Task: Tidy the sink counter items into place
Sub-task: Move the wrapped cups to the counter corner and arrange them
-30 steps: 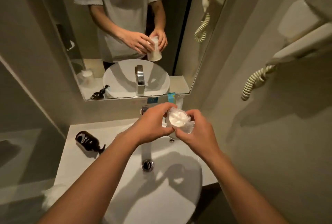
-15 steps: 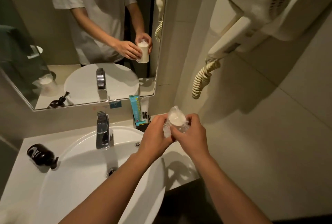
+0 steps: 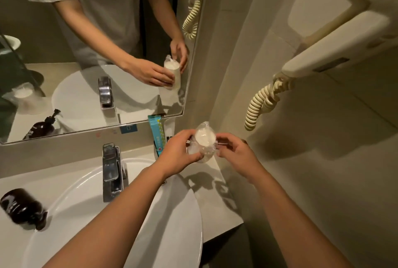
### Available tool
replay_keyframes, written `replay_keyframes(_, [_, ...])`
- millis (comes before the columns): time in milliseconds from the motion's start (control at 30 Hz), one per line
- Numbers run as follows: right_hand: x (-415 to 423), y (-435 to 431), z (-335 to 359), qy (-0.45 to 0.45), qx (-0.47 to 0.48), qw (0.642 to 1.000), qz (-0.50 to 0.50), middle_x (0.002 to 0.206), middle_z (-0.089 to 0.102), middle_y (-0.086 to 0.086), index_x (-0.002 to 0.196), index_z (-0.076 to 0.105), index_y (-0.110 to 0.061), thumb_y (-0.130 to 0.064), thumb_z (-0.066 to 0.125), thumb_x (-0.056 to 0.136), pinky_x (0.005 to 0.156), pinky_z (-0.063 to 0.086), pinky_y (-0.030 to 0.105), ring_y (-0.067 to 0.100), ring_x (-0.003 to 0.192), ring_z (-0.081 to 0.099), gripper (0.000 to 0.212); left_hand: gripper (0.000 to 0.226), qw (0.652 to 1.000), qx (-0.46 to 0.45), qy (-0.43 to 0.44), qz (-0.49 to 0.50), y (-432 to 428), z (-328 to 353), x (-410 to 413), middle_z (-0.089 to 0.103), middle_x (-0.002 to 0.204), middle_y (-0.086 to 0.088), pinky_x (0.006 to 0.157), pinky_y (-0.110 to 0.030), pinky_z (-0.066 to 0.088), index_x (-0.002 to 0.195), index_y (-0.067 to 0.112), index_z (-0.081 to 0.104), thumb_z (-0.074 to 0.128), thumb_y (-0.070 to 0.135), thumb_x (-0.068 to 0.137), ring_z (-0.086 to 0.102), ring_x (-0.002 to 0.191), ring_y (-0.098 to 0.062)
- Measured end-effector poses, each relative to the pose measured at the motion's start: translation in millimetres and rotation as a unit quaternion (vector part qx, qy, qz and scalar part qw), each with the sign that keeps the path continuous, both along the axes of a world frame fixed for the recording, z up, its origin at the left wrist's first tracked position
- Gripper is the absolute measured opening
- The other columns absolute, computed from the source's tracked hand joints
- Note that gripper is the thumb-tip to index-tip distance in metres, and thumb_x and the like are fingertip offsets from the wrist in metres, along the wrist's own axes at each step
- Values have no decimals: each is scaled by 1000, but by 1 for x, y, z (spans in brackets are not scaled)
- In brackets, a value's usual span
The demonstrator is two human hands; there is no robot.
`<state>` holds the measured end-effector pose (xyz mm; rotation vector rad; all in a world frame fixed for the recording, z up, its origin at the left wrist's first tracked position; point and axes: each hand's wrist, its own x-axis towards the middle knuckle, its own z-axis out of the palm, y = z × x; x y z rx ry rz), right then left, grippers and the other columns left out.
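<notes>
A white cup in clear plastic wrap (image 3: 204, 138) is held upright just above the counter's back right corner (image 3: 217, 183). My left hand (image 3: 176, 152) grips its left side. My right hand (image 3: 235, 154) is on the other side, its fingertips pinching the loose wrap at the cup's edge. A dark brown pump bottle (image 3: 22, 208) lies on its side on the counter left of the basin. Just left of the cup, a teal packet (image 3: 157, 133) stands against the wall in a dark holder.
The white basin (image 3: 172, 224) with a chrome faucet (image 3: 112, 173) fills the counter's middle. A mirror (image 3: 97, 52) hangs above it. A wall hair dryer (image 3: 336, 39) with a coiled cord (image 3: 259, 106) juts out on the right, above the corner.
Both hands have carried the wrapped cup from above the basin, by the faucet, to the back right corner of the counter. My right hand's grip has loosened to the fingertips.
</notes>
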<state>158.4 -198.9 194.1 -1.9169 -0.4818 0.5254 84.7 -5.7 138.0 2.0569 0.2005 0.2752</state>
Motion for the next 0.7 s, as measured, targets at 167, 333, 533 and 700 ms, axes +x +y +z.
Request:
replay_keyframes(167, [19,20,-13,7,14,1000,-24,109,75,-10,108,72,-41,-22,67,94,95,57,41,14,107,69,24,65,1000,-9,13,-22,19,-10,22,63,127,4,98,-29,52,133,28,58,87,27,74,61,112,-12])
replay_keyframes(333, [33,32,-27,22,5,998,-66,99,77,-9,96,75,-43,-20,68,95,87,61,39,20,100,71,24,69,998,-23,40,-37,25,-24,36,62,127,7,95,-21,51,135,26,57,89,24,73,63,110,-10])
replay_keyframes(533, [55,32,-47,38,-7,994,-107,97,76,-6,105,75,-29,-18,69,95,79,63,31,17,94,74,16,71,998,-1,54,-37,19,-32,59,62,127,6,100,-37,53,136,26,56,88,27,73,63,111,-14])
replay_keyframes(700, [69,33,-59,26,-24,992,-122,97,74,4,114,72,-12,-9,64,96,82,61,35,22,91,71,19,67,997,-3,69,-17,4,-43,76,63,127,-1,99,-44,53,134,20,57,87,23,74,64,111,-20])
